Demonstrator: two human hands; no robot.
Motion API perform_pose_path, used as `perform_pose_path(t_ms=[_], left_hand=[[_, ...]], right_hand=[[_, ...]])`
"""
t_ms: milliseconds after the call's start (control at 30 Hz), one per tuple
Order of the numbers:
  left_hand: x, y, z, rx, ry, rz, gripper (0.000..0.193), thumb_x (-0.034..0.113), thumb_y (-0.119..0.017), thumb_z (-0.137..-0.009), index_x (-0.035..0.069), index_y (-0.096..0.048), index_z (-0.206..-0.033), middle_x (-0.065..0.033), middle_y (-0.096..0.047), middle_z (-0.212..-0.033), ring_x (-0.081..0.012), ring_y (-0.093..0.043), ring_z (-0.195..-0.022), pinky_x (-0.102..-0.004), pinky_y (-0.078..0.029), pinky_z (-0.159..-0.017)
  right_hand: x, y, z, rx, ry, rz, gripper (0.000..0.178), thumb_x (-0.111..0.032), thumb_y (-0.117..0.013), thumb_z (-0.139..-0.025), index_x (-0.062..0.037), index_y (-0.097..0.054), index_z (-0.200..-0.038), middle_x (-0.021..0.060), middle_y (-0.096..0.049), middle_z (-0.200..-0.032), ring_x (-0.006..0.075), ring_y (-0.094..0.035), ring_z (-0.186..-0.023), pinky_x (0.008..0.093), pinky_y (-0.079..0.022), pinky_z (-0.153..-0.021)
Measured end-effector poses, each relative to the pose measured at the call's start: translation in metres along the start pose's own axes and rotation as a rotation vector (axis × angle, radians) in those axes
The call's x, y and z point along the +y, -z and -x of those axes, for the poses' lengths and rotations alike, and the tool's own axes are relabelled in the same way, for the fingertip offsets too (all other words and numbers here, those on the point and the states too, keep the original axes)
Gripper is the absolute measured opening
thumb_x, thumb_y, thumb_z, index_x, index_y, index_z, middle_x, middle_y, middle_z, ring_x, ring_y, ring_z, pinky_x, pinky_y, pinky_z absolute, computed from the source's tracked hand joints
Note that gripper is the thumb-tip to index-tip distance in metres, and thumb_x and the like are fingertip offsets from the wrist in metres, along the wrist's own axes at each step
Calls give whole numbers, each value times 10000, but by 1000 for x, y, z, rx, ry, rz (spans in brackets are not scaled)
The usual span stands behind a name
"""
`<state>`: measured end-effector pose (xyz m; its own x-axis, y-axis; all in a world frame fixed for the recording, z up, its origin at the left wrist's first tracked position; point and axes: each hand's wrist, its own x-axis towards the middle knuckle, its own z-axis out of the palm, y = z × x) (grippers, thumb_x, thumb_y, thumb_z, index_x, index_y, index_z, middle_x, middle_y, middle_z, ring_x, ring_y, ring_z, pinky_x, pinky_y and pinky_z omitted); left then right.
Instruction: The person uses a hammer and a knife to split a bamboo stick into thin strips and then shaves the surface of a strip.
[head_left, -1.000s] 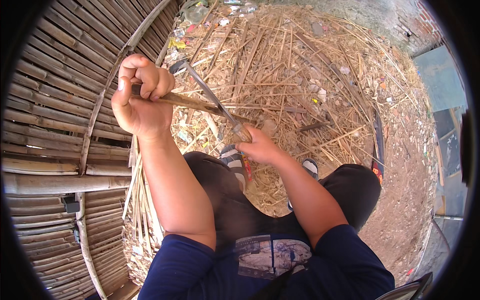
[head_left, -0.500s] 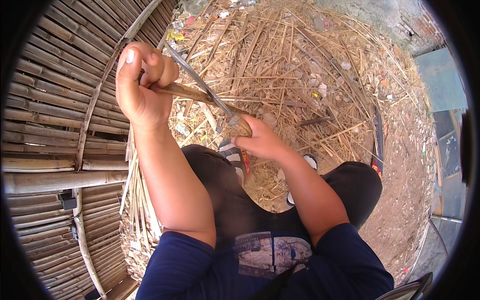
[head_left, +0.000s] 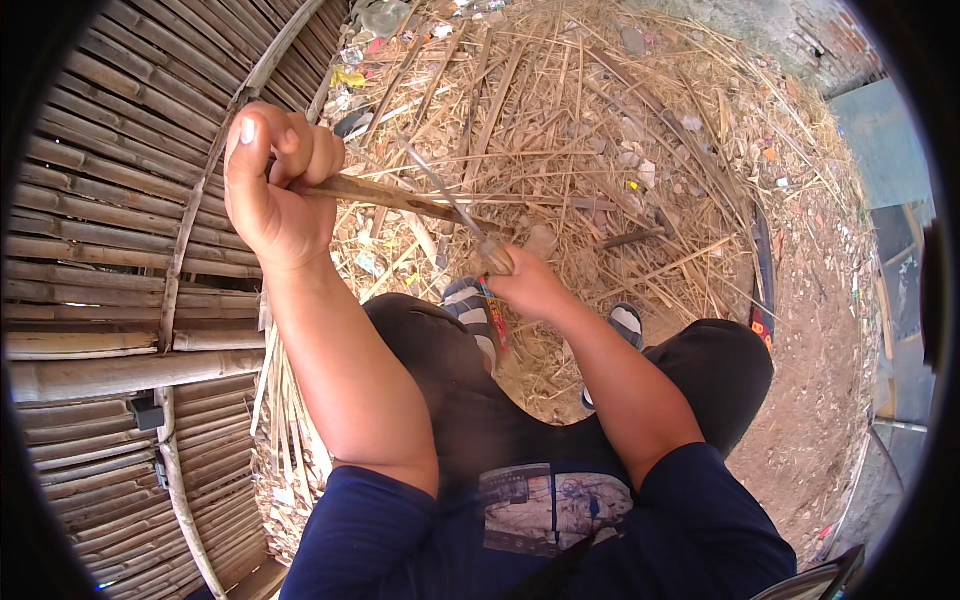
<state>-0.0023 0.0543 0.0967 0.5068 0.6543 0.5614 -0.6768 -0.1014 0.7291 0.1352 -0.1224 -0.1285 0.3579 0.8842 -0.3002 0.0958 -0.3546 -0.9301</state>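
My left hand [head_left: 280,190] is raised in front of the slatted bamboo wall, its fingers wrapped round one end of a long split bamboo strip [head_left: 390,196]. The strip slants down to the right, over the littered ground. In my right hand [head_left: 535,286] is the wooden handle of a knife [head_left: 494,256], gripped low and close to my knees. Its narrow metal blade points up and to the left, crossing the strip near the strip's far end. Whether the edge bites into the bamboo cannot be made out.
A bamboo slat wall [head_left: 110,245] rises close on the left. Split bamboo pieces and shavings [head_left: 560,130] litter the ground ahead. My sandalled foot [head_left: 468,305] stands beneath the strip. Grey-blue panels [head_left: 880,155] lean at the far right.
The knife has shifted slightly right and downward with my right hand, and its blade now looks shorter from above. My left hand has moved a little left and down with the strip.
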Motion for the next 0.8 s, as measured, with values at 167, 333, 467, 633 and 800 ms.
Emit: perform_pose_path(t_ms=[167,333,467,633,800], left_hand=[[1,-4,5,-34,22,-33,365,364,-602,-976,95,-476,-764,36,-247,-581,-98,-169,-515,-306,-172,-523],[4,-1,3,-14,45,-45,390,402,-630,-958,121,-444,-761,35,-224,-590,-112,-163,-534,-314,-176,-544],[4,-1,1,37,41,-44,375,387,-621,-966,122,-444,-768,36,-218,-597,-113,-164,-538,-312,-176,-550],[-3,-6,-1,13,13,12,290,302,-579,-986,90,-507,-802,36,-249,-584,-96,-172,-518,-304,-178,-527],[-2,-7,2,-2,20,18,290,301,-583,-982,86,-513,-801,36,-247,-584,-98,-171,-523,-303,-178,-528]], right_hand=[[-33,-8,7,-41,212,-45,482,-195,-690,-790,10,-617,-1220,131,-672,-880,236,-643,-802,380,-515,-746],[59,-16,-6,90,-117,-42,480,-216,-684,-783,-18,-634,-1218,185,-690,-914,310,-677,-870,413,-526,-807],[63,-5,2,111,-224,79,436,-226,-675,-797,-26,-640,-1182,188,-690,-914,338,-676,-884,420,-524,-819],[-21,-6,9,36,22,32,361,-210,-674,-798,-19,-626,-1100,186,-673,-876,328,-671,-853,421,-519,-788],[-30,-14,8,40,236,12,352,-182,-675,-792,-25,-631,-1104,178,-676,-900,303,-677,-868,400,-522,-783]])
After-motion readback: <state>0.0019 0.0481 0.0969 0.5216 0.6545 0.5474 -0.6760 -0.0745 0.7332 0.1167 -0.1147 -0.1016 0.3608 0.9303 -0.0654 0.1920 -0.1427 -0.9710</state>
